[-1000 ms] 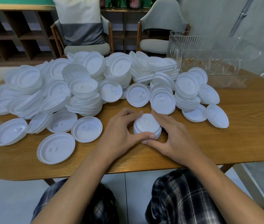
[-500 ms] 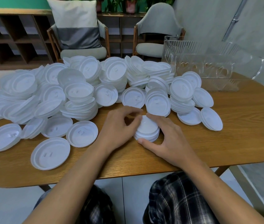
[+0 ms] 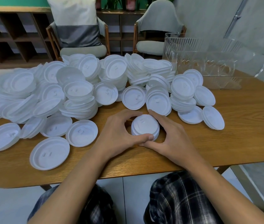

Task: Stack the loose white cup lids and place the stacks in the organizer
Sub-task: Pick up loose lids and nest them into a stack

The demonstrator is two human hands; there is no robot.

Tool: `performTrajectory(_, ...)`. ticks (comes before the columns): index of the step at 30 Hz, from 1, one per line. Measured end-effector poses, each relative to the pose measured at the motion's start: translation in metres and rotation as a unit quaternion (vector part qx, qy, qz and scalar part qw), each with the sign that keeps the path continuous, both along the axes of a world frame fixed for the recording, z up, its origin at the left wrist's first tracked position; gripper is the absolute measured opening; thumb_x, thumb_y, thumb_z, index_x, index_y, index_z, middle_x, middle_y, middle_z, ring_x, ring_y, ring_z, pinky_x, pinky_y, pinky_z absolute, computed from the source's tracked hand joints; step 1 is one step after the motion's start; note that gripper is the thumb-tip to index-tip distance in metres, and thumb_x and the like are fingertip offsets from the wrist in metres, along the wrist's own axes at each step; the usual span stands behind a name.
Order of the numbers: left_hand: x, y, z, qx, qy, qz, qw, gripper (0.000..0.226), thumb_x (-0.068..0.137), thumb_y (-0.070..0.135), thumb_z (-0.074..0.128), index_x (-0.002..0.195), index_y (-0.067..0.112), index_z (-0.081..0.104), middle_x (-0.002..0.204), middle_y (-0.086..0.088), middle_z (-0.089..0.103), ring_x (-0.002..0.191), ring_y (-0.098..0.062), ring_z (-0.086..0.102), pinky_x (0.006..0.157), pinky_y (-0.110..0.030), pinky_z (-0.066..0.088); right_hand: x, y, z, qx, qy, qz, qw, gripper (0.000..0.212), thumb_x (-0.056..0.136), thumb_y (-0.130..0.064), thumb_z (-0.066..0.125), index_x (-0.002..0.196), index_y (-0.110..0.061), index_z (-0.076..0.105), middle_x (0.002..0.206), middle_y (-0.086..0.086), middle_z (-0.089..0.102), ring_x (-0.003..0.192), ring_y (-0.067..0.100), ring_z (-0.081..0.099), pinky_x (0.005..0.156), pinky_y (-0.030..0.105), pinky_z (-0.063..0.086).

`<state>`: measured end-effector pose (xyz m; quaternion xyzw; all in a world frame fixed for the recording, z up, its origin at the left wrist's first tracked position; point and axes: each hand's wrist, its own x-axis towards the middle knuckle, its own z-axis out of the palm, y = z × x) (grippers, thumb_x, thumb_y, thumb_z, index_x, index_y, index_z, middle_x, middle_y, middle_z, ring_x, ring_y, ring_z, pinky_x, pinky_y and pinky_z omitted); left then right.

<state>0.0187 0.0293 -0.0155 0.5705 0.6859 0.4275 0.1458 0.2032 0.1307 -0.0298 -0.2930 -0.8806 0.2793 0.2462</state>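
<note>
A small stack of white cup lids (image 3: pixel 145 126) sits on the wooden table (image 3: pixel 241 126) near its front edge. My left hand (image 3: pixel 120 135) curls round the stack's left side, thumb at the front. My right hand (image 3: pixel 170 136) cups its right side, and the two thumbs meet in front of the stack. Behind lies a big heap of loose white lids (image 3: pixel 79 88), some in short leaning stacks. The clear plastic organizer (image 3: pixel 208 62) stands at the back right with no lids visible in it.
Single lids (image 3: pixel 49 153) lie flat at the front left, and others (image 3: pixel 213 118) lean at the right. Two chairs (image 3: pixel 160 29) and wooden shelving (image 3: pixel 15 34) stand beyond the table. My plaid-clad knees show below the table edge.
Both hands stay cupped round the small stack; half a second ago my left fingers reached over its top, now they wrap its side with the thumbs together. The camera view shifted slightly.
</note>
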Motion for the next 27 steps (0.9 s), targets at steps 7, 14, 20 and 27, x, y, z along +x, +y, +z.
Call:
performTrajectory(7,-0.003,0.002,-0.002,-0.008,-0.027,-0.013,1.000,0.072,0.063,0.052,0.097,0.125,0.027,0.071,0.118,0.020,0.070,0.113,0.009,0.061,0.094,-0.008,0.047,0.000,0.001,-0.002,-0.007,-0.022,0.002,1.000,0.107,0.072,-0.066,0.084,0.161,-0.028,0.038,0.155,-0.014,0.049,0.145,0.001,0.039,0.121,0.028,0.035)
performTrajectory(14,-0.002,0.000,-0.003,0.000,-0.042,-0.029,0.999,0.056,0.081,0.055,0.084,0.129,0.028,0.070,0.121,0.019,0.069,0.115,0.007,0.061,0.094,-0.008,0.045,-0.002,-0.003,0.000,0.006,-0.022,0.003,1.000,0.101,0.080,-0.061,0.080,0.162,-0.023,0.036,0.154,-0.012,0.049,0.143,0.002,0.040,0.119,0.027,0.036)
performTrajectory(20,-0.013,0.015,-0.008,0.084,0.060,0.062,0.993,0.028,0.103,0.014,0.064,0.129,0.015,0.072,0.123,0.004,0.073,0.110,-0.008,0.067,0.097,-0.028,0.053,-0.001,-0.003,0.000,0.012,-0.014,0.007,1.000,0.098,0.081,-0.055,0.082,0.162,-0.029,0.033,0.151,-0.015,0.049,0.142,-0.001,0.039,0.118,0.025,0.033)
performTrajectory(27,-0.022,0.043,-0.007,0.023,0.193,0.041,0.980,0.037,0.097,0.017,0.072,0.134,0.014,0.069,0.127,-0.004,0.072,0.123,-0.022,0.062,0.098,-0.034,0.048,-0.001,-0.003,0.002,0.022,-0.006,0.016,1.000,0.082,0.081,-0.048,0.085,0.152,-0.031,0.047,0.146,-0.018,0.052,0.136,-0.004,0.043,0.110,0.007,0.029)
